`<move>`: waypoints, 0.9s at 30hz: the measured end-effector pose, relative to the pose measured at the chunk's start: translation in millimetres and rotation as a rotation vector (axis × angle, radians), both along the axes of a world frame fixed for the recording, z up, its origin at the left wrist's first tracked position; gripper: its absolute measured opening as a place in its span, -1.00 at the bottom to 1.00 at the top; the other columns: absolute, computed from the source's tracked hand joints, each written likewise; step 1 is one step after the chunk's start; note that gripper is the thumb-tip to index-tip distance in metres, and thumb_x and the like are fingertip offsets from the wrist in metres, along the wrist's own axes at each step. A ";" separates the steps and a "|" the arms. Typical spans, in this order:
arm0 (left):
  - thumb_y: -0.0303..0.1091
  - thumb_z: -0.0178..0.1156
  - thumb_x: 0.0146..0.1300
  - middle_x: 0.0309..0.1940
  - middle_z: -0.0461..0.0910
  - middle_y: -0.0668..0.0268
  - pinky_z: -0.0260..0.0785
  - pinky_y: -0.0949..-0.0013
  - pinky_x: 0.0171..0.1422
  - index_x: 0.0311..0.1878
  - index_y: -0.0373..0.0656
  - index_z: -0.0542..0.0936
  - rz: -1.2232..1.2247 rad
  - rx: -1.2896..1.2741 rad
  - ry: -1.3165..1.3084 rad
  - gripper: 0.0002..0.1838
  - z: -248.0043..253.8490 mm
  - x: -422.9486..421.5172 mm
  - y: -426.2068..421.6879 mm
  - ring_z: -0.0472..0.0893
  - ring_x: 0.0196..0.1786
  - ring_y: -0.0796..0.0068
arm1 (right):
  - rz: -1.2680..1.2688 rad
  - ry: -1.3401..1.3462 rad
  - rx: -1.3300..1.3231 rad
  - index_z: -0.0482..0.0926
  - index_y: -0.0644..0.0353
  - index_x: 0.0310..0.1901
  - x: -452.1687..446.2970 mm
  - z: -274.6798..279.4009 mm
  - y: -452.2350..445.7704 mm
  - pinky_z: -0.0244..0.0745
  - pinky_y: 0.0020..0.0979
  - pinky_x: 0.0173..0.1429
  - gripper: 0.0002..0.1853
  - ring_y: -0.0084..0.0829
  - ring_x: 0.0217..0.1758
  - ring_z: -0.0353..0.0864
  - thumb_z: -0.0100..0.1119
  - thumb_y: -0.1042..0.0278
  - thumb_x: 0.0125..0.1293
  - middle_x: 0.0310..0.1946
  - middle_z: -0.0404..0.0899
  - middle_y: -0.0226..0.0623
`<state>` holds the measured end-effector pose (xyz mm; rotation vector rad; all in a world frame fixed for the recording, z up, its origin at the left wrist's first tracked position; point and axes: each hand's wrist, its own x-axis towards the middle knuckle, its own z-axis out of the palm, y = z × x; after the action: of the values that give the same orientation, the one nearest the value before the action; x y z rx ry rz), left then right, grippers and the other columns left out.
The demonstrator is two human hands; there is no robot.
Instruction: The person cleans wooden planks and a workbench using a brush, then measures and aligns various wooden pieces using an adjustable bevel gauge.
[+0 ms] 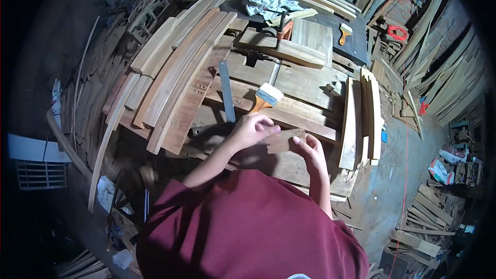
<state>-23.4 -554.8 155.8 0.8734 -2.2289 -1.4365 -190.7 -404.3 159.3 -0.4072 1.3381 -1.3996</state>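
Between my hands, close to my chest, is a small flat piece of wood [280, 142]. My right hand [312, 156] pinches its right end between thumb and fingers. My left hand [251, 132] is closed, its fingertips together near the upper left of the wood; whether they touch it or hold something small, I cannot tell. A wide paintbrush [268, 95] with pale bristles lies just beyond my left hand, its handle end hidden behind the fingers. To the left is a metal ruler [227, 91] on the slatted workbench [305, 83].
Long curved wood strips [181, 67] lie along the bench's left side, shorter ones [351, 124] on the right. At the back are a clamp [283, 32] by a thick wooden bar, a second brush [345, 33] and a crumpled cloth [266, 1]. Scrap wood [431, 212] covers the floor around.
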 end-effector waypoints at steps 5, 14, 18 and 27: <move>-0.13 0.43 -0.11 -0.20 0.43 0.10 0.39 0.21 -0.03 -0.13 -0.26 0.52 0.157 -0.652 -0.171 -0.47 -26.6 2.7 -22.7 0.50 -0.12 0.13 | -0.003 -0.210 0.084 0.55 0.21 -0.18 -11.1 -25.4 30.5 0.51 -0.48 -0.17 -0.70 -0.60 -0.28 0.56 0.29 0.19 0.16 -0.31 0.58 -0.41; -0.36 0.33 -0.03 -0.21 0.44 0.16 0.42 0.18 -0.13 0.01 -0.05 0.51 0.229 -0.564 -0.291 -0.54 -32.8 2.7 -12.5 0.53 -0.18 0.12 | -0.003 0.105 0.004 0.50 0.26 -0.14 5.4 -45.6 36.9 0.45 -0.49 -0.07 -0.58 -0.56 -0.18 0.54 0.44 0.49 -0.08 -0.23 0.58 -0.33; -0.41 0.30 -0.03 -0.29 0.45 0.13 0.42 0.18 -0.17 0.02 -0.05 0.53 0.247 -0.605 -0.287 -0.55 -35.2 3.0 -10.5 0.53 -0.23 0.09 | 0.113 0.917 -0.072 0.51 0.13 -0.09 8.6 -64.7 30.1 0.44 -0.33 -0.03 -0.49 -0.31 -0.11 0.53 0.40 0.50 -0.21 -0.22 0.58 -0.27; -0.40 0.28 -0.01 -0.26 0.48 0.13 0.44 0.13 -0.17 0.00 -0.04 0.54 0.251 -0.608 -0.263 -0.59 -42.4 3.7 -10.9 0.55 -0.21 0.07 | 0.097 1.072 -0.119 0.52 0.16 -0.03 14.0 -12.8 21.4 0.36 -0.27 0.13 -0.47 -0.21 0.10 0.42 0.43 0.22 -0.08 -0.04 0.49 -0.20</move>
<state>-19.6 -565.7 113.4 1.1056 -2.4192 -0.4996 -176.6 -382.9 146.5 -1.4151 2.0211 -1.1889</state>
